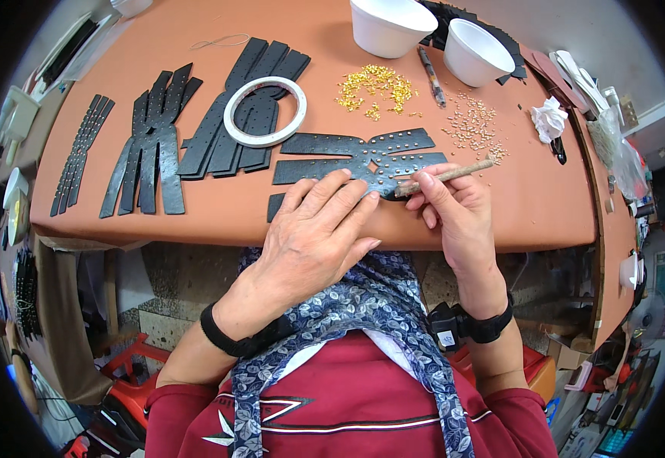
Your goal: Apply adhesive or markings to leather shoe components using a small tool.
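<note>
A black leather-like piece (355,162), cut into strips at both sides and set with rows of small metal studs, lies at the table's near edge. A small diamond-shaped hole marks its middle. My left hand (313,229) rests flat across its near part, fingers stretched out and covering some strips. Between thumb and fingers, my right hand (455,210) grips a thin tan rod (464,171), held almost level. The rod's left end is over the piece beside my left fingertips; whether it touches is unclear.
Gold studs (378,88) and paler small studs (471,126) lie loose beyond the piece. Two white bowls (393,27), a pen (431,76) and crumpled tissue (548,120) are farther back. Left are a tape roll (299,114) on stacked black pieces (218,126) and other cut pieces (149,137).
</note>
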{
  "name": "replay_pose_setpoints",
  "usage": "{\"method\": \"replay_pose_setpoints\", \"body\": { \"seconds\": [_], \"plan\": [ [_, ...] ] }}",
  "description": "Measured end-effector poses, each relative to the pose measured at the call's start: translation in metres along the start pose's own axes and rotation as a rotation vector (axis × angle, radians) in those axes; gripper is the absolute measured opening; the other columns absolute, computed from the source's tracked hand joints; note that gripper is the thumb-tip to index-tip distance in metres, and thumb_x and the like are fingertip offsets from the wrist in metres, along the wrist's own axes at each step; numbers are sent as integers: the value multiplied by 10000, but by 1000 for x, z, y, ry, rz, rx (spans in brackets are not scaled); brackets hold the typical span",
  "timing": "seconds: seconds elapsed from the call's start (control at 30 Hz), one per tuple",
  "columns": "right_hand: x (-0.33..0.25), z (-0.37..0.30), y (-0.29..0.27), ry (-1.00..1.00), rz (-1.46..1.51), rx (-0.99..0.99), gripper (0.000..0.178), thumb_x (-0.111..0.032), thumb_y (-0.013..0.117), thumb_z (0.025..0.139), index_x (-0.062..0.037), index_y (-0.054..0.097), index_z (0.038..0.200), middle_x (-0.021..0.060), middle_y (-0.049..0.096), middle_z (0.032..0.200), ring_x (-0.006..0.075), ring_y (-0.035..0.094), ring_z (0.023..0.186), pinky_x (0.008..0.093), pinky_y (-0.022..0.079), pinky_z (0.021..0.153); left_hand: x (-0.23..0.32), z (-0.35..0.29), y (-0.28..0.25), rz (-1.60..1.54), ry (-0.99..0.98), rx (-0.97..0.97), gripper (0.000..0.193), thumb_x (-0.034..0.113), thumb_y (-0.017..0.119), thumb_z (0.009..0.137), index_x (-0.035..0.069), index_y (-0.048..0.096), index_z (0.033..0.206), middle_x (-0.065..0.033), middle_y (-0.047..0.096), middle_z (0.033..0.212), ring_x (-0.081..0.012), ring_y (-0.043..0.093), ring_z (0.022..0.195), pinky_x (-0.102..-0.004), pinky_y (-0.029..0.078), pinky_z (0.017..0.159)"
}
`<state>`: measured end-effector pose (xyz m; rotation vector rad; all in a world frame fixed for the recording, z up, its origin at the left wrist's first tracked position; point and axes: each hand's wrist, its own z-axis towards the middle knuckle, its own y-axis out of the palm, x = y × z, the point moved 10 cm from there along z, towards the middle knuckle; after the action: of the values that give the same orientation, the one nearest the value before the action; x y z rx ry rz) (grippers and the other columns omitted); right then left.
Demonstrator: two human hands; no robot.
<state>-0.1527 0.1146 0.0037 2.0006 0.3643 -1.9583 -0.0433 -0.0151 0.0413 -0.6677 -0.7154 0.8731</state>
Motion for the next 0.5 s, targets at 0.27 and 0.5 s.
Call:
{"method": "replay_pose_setpoints", "body": {
  "seconds": [0.27,0.5],
  "plan": [
    [-13,-6,17,-183,-225,-41,132,-78,642,937,22,663,1021,51,667,893,84,613,739,220,516,687,-1,-1,3,3,-6,-1,526,249,791,706,50,656,1173,-105,601,1211,-280,546,1147,-423,429,926],
    [-24,-9,22,-292,-401,-30,109,-65,646,924,27,682,968,63,684,843,111,641,753,252,520,663,1,0,2,6,3,11,529,246,793,690,52,665,1165,-110,600,1193,-277,552,1126,-420,437,907]
  ]
}}
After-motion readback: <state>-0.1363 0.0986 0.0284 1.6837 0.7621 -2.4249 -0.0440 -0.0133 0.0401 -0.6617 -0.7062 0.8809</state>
